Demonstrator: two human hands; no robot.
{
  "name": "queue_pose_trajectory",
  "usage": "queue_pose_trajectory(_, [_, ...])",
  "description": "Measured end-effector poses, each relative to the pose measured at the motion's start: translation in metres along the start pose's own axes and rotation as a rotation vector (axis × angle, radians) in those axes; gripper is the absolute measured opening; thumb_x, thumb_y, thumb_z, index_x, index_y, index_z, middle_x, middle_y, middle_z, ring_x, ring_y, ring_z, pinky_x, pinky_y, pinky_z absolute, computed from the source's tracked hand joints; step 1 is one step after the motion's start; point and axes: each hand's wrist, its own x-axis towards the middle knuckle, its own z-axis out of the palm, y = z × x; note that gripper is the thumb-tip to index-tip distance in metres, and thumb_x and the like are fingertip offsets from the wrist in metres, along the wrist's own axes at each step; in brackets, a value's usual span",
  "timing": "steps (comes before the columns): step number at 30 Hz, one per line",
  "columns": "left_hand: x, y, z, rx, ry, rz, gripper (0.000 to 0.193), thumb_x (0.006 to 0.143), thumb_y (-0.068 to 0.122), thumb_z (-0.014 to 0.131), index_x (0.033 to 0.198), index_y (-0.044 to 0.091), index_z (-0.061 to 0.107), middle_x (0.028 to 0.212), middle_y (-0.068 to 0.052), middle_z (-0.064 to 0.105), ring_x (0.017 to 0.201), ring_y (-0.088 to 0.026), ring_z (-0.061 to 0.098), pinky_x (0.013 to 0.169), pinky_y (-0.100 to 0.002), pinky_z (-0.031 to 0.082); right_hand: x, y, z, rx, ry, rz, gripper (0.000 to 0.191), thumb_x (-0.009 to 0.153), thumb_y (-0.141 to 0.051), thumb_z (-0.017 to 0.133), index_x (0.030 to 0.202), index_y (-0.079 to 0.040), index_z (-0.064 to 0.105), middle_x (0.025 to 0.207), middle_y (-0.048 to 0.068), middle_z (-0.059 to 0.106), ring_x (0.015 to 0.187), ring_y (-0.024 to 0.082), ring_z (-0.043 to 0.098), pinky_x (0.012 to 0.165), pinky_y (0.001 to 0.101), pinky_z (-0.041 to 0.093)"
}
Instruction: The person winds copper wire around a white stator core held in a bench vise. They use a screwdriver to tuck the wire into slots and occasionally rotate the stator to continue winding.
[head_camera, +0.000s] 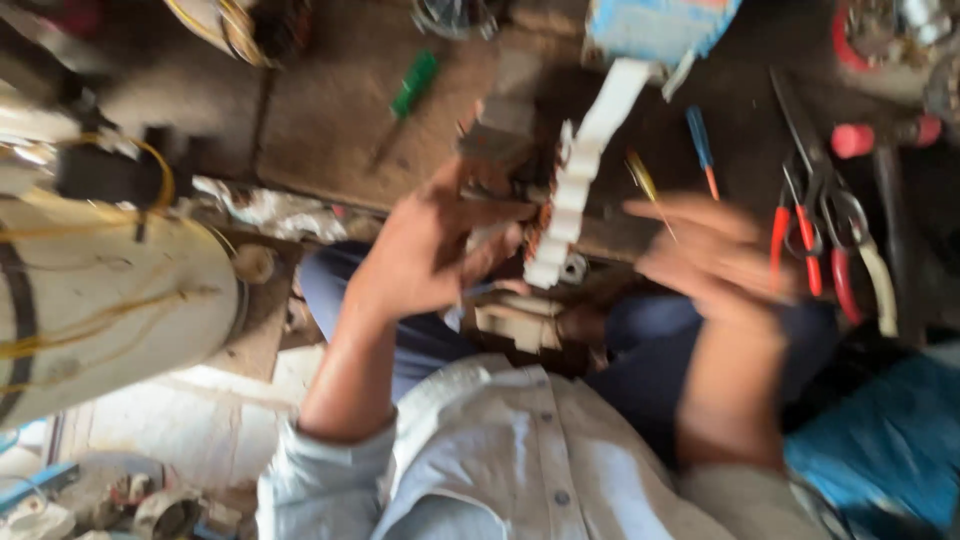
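Cluttered workshop surface (330, 110) with pliers (810, 240) and screwdrivers behind; left hand (430, 250) closed around a wound coil part (530, 225) with white strip (580, 170) running upright, right hand (710, 255) blurred, open, just right of it, holding nothing visible.

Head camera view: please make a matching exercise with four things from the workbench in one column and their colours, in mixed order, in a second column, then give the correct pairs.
Things:
1. Screwdriver handle lying at the top centre
2. Slim screwdriver right of the white strip
3. Long notched plastic strip held up by the left hand
4. Handles of the pliers at the right

Colours:
A. white
B. red
C. green
D. blue with orange tip

Pairs: 1-C, 2-D, 3-A, 4-B
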Motion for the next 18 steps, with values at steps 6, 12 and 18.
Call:
queue_pose_trajectory(6, [0.044, 0.117, 0.008, -0.292, -0.29, 0.481, 0.052, 0.089, 0.027, 0.069, 0.132, -0.002, 0.066, 0.133, -0.017, 0.061, 0.107, -0.033, 0.069, 0.082, -0.039, 0.058, -0.059, -0.014, -0.027, 0.529, 0.036, -0.171, 0.019, 0.089, -0.016, 0.069, 0.098, 0.001, 0.069, 0.104, 0.027, 0.07, 0.078, 0.033, 0.07, 0.066, 0.0408, 0.059])
queue_pose_trajectory(12, [0.006, 0.031, 0.014, 0.002, -0.102, 0.145, 0.02, 0.093, 0.034, 0.07, 0.104, 0.02, 0.08, 0.121, -0.008, 0.065, 0.092, -0.027, 0.071, 0.078, -0.043, 0.057, -0.004, 0.027, 0.014, 0.079, -0.14, 0.05, 0.019, 0.09, -0.018, 0.069, 0.099, -0.001, 0.07, 0.106, 0.027, 0.07, 0.079, 0.031, 0.07, 0.067, 0.0397, 0.059])
queue_pose_trajectory(18, [0.004, 0.015, -0.015, -0.061, 0.102, 0.032, 0.036, 0.096, 0.03, 0.067, 0.127, 0.013, 0.074, 0.124, -0.014, 0.059, 0.108, -0.028, 0.069, 0.091, -0.039, 0.06, 0.012, -0.015, -0.014, 0.152, -0.056, -0.082, 0.02, 0.091, -0.019, 0.07, 0.1, -0.002, 0.072, 0.108, 0.027, 0.07, 0.081, 0.028, 0.07, 0.067, 0.0386, 0.059])
